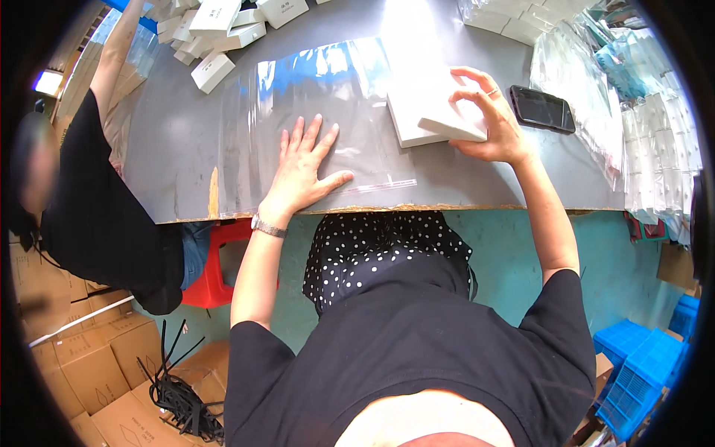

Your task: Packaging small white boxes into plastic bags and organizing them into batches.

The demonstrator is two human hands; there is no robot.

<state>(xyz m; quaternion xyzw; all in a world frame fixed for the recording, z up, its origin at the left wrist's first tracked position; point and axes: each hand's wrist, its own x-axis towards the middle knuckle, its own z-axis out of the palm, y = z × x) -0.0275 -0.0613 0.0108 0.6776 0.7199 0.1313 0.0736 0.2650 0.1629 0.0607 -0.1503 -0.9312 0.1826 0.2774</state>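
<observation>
1. I have the left hand (302, 167) laid flat with spread fingers on the clear plastic bag (357, 112); it grasps nothing. The bag lies on the grey counter (175, 149), close to its near edge.
2. My right hand (491, 123) grasps a small white box (456, 128), thumb at the near side, fingers curled over; glare hides the fingertips' exact contact. Beneath is a larger white block (410, 130), right of the bag; I can't tell whether it is one box or several.
3. I judge the bag light, limp and slippery, prone to creasing, so I'd press it flat or pinch an edge.
4. The small box looks light and stiff, probably card that dents; I'd hold it by opposite sides, sparing the corners.
5. Counting, I get one small box in hand, one black phone (542, 109) to its right, and one red stool (216, 272) and one co-worker (112, 216) at left. The bag may be several layers, and the far-left white boxes (216, 18) overlap too much to count.
</observation>
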